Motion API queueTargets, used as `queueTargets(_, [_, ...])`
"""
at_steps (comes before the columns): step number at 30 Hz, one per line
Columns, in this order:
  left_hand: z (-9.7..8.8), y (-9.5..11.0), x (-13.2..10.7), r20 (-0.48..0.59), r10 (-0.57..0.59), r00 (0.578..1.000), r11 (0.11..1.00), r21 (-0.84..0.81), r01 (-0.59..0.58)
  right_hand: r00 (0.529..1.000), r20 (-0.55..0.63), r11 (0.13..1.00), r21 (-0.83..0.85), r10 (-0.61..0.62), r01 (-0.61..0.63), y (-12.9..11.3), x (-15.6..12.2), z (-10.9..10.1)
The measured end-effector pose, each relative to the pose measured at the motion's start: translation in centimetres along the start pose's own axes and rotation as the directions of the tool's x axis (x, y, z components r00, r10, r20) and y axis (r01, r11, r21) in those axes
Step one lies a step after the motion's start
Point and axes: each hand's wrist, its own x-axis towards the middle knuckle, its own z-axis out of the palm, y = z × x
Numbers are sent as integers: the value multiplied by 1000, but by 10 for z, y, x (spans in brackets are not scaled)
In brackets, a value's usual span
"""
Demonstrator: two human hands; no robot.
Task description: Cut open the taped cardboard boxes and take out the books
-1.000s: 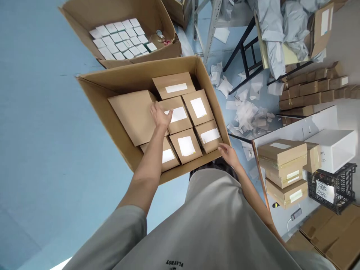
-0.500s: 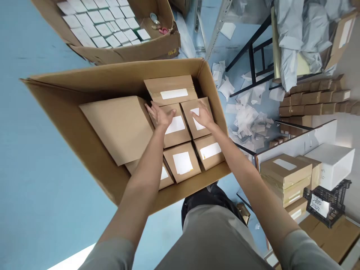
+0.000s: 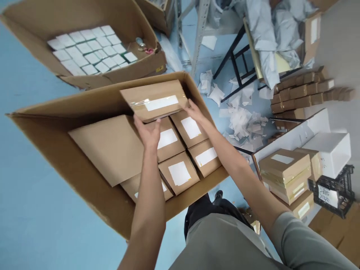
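Note:
A large open carton (image 3: pixel 75 187) stands in front of me with several cardboard boxes inside. At its far side, a cardboard box (image 3: pixel 152 93) with a long white label is tilted, its near edge above the neighbouring boxes. My left hand (image 3: pixel 149 133) grips this box at its near left corner, thumb towards me. My right hand (image 3: pixel 196 112) holds its right end; those fingertips are partly hidden. Just nearer are a square-labelled box (image 3: pixel 184 140) and another labelled box (image 3: pixel 171 168). A bigger plain box (image 3: pixel 108 148) fills the carton's left part.
Beyond the carton, another open carton (image 3: pixel 112 78) holds rows of white small boxes (image 3: pixel 92 58). A metal shelf post (image 3: pixel 200 35) rises behind. White packets (image 3: pixel 243 122) litter the blue floor. To the right are stacked cartons (image 3: pixel 284 168), a white box (image 3: pixel 329 150) and a black crate (image 3: pixel 347 183).
Both my hands have moved from over the middle boxes to the far labelled box and taken hold of it. That box has risen and tilted towards me. The view has shifted too.

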Motion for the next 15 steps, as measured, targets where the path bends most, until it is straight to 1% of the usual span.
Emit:
queueTargets(1, [-5,13,-13,-79,18,997,999,-27,-20,1000,-28,997,71,6,-4,-6,-17,-5])
queueTargets(2, [-10,28,-28,-125,54,991,997,-48,-60,998,-60,990,137,-22,30,-12,-36,-10])
queueTargets(4, [-20,63,-58,-164,172,971,979,-78,-186,984,-130,958,247,-119,148,-21,-86,-25])
queueTargets(5, [-24,82,-73,-191,239,952,962,-87,-259,973,-178,937,288,-148,196,-24,-116,-34])
queueTargets(7, [-28,122,-103,-214,376,902,902,-139,-409,957,-252,910,346,-145,229,-26,-184,-54])
queueTargets(8, [-27,142,-117,-180,413,893,883,-161,-441,946,-301,897,375,-120,234,-26,-221,-65])
queueTargets(10, [-15,180,-146,-108,453,885,863,-198,-465,919,-392,878,421,-49,226,-22,-295,-85])
queueTargets(11, [-5,198,-160,-50,473,879,854,-220,-472,899,-437,871,438,-11,224,-18,-331,-94])
queueTargets(12, [8,214,-176,11,499,867,842,-243,-482,870,-492,862,452,26,230,-14,-365,-103])
queueTargets(13, [23,229,-192,81,532,843,826,-267,-496,833,-550,855,459,60,242,-8,-398,-112])
queueTargets(14, [40,244,-209,154,569,808,807,-292,-513,788,-609,849,459,88,260,-2,-430,-120])
queueTargets(15, [57,258,-228,223,607,763,785,-318,-532,737,-666,846,454,115,279,5,-460,-129])
